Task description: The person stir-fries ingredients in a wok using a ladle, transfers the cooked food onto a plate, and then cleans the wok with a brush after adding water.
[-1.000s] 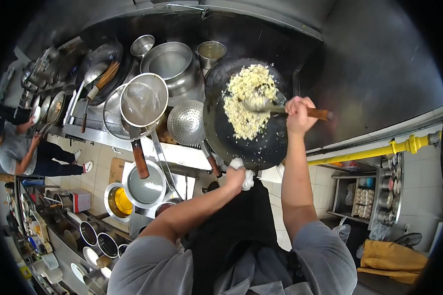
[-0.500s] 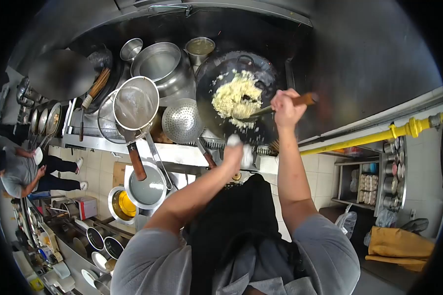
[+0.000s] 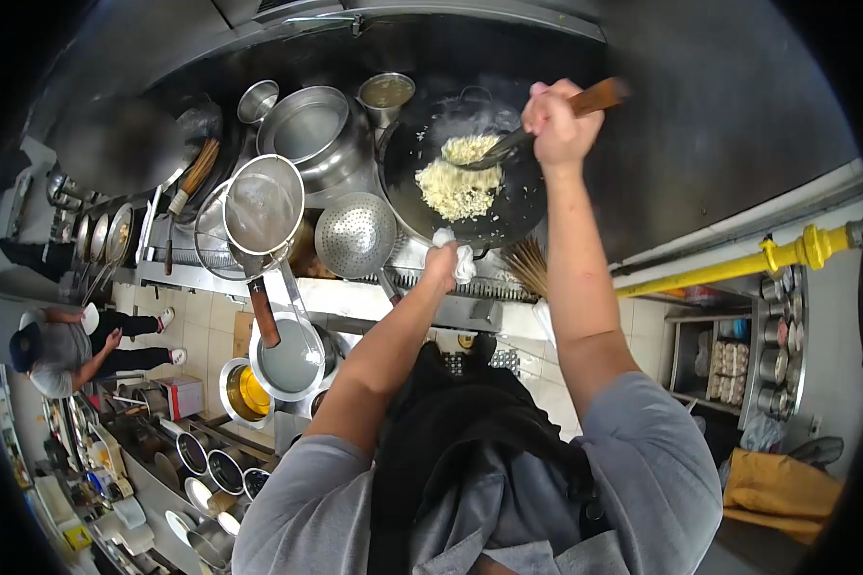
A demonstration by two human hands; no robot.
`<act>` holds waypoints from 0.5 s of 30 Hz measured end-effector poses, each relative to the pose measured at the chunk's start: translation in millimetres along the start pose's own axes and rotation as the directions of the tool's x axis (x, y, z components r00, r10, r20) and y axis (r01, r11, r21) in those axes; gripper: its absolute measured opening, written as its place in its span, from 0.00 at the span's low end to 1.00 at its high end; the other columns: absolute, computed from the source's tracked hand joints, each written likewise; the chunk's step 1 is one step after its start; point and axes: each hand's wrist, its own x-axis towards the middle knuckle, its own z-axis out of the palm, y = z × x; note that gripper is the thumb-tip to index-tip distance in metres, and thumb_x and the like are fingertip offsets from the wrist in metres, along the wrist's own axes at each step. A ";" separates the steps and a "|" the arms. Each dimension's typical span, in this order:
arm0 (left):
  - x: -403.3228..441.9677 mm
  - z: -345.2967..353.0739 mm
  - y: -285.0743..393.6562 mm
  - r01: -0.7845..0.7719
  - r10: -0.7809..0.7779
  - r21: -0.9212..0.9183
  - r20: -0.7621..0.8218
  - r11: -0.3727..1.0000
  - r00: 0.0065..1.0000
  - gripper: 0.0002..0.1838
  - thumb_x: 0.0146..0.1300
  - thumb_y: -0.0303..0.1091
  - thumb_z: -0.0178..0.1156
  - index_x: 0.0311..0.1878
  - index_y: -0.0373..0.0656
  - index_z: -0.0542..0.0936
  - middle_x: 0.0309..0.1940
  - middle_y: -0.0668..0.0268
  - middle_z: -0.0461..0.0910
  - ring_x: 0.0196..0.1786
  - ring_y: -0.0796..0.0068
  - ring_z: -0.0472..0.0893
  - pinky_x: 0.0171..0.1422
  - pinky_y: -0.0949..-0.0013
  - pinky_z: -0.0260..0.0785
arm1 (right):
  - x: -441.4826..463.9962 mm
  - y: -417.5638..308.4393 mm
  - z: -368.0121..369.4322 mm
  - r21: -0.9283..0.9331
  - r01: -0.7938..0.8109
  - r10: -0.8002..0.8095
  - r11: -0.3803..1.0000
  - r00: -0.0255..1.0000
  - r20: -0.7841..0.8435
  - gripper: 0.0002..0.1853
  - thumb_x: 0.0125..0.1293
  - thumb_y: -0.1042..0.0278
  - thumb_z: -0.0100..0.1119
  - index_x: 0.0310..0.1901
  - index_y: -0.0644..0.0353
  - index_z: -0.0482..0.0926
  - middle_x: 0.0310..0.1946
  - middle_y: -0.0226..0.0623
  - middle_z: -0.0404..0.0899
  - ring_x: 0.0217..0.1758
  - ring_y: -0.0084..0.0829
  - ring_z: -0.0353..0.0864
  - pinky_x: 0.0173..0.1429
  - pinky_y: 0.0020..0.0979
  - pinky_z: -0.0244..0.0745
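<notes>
1. At the far left, I am seeing a co-worker [image 3: 62,355] standing well apart from the stove, holding a white plate [image 3: 89,319].
2. Near the stove's left edge, a bamboo brush [image 3: 198,168] is lying with its bristles pointing to the back.
3. Next, a mesh sieve [image 3: 265,204] is resting near the stove's front edge, its wooden handle [image 3: 265,314] sticking out past that edge.
4. Behind it, a steel pot [image 3: 340,163] is sitting toward the stove's back edge.
5. A perforated skimmer [image 3: 355,235] is lying between the sieve and the wok, its handle pointing to the front edge.
6. I am watching the left hand [image 3: 441,268] gripping a white cloth [image 3: 465,264] at the wok's near edge; its fingers are curling in and squeezing the cloth. I cannot tell whether the cloth is wrapping a handle.
7. The rice-like mixture [image 3: 455,192], pale yellow, is lying in a heap around the middle of the wok [image 3: 523,206], with loose grains scattering toward the right rim.
8. A ladle [image 3: 510,144] is reaching in from the wok's right edge, its bowl holding some of the mixture above the heap.
9. The right hand [image 3: 561,125] is holding the ladle near the wok's back-right edge, fingers wrapping its wooden grip.
10. Farther right, a yellow pipe [image 3: 738,266] is running below the stove's level.
</notes>
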 end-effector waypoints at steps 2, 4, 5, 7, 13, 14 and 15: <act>10.6 5.0 -3.4 -0.045 0.044 -0.005 -0.053 0.999 0.998 0.09 0.66 0.26 0.52 0.45 0.30 0.73 0.31 0.58 0.79 0.27 0.63 0.81 0.26 0.58 0.74 | -4.4 59.4 -13.3 -0.076 -0.112 0.109 0.991 0.993 -0.044 0.17 0.59 0.77 0.59 0.15 0.57 0.67 0.11 0.26 0.66 0.13 0.19 0.65 0.19 0.24 0.58; 12.2 1.1 -0.2 0.046 -0.045 0.060 -0.028 0.997 0.999 0.12 0.70 0.30 0.50 0.47 0.31 0.74 0.35 0.57 0.80 0.32 0.61 0.83 0.33 0.56 0.77 | -17.6 126.8 -28.4 -0.077 -0.233 0.231 0.969 0.972 -0.041 0.17 0.59 0.77 0.60 0.15 0.57 0.67 0.11 0.25 0.66 0.13 0.17 0.64 0.18 0.24 0.57; 11.3 0.3 3.3 0.074 -0.074 0.076 -0.003 0.994 0.997 0.12 0.71 0.31 0.49 0.47 0.32 0.74 0.35 0.58 0.81 0.33 0.61 0.83 0.34 0.55 0.77 | -14.3 133.3 -33.5 -0.062 -0.236 0.234 0.970 0.972 -0.034 0.17 0.59 0.77 0.60 0.15 0.57 0.67 0.11 0.25 0.66 0.13 0.17 0.64 0.18 0.24 0.57; 3.6 2.2 8.1 0.065 -0.064 0.064 -0.004 0.996 0.998 0.12 0.71 0.32 0.49 0.47 0.32 0.75 0.35 0.58 0.81 0.33 0.62 0.83 0.35 0.56 0.77 | -0.7 128.8 -39.4 -0.036 -0.285 0.286 0.958 0.958 0.014 0.19 0.60 0.79 0.56 0.15 0.56 0.63 0.11 0.25 0.61 0.11 0.19 0.61 0.17 0.25 0.56; -45.7 -11.6 -8.0 -0.078 0.074 -0.100 -0.039 0.992 0.996 0.12 0.66 0.34 0.55 0.43 0.34 0.79 0.36 0.60 0.82 0.33 0.65 0.83 0.38 0.59 0.77 | -11.8 96.2 -67.7 -0.114 -0.318 0.330 0.941 0.938 0.106 0.17 0.58 0.79 0.58 0.14 0.59 0.66 0.11 0.24 0.65 0.14 0.16 0.62 0.19 0.24 0.55; -57.4 -16.8 -13.5 -0.080 0.074 -0.105 -0.060 0.991 0.995 0.12 0.66 0.35 0.55 0.45 0.34 0.79 0.37 0.60 0.82 0.34 0.65 0.83 0.39 0.58 0.78 | -12.0 107.1 -70.4 -0.112 -0.304 0.317 0.946 0.939 0.132 0.17 0.58 0.79 0.58 0.15 0.59 0.67 0.12 0.25 0.65 0.14 0.16 0.62 0.20 0.24 0.55; -65.7 -20.1 -17.1 -0.085 0.076 -0.111 -0.079 0.990 0.994 0.13 0.66 0.35 0.56 0.46 0.34 0.78 0.37 0.60 0.82 0.35 0.64 0.83 0.40 0.58 0.78 | -1.3 119.5 -72.7 -0.107 -0.303 0.317 0.947 0.937 0.145 0.17 0.58 0.79 0.58 0.15 0.59 0.67 0.12 0.25 0.65 0.14 0.16 0.62 0.20 0.24 0.55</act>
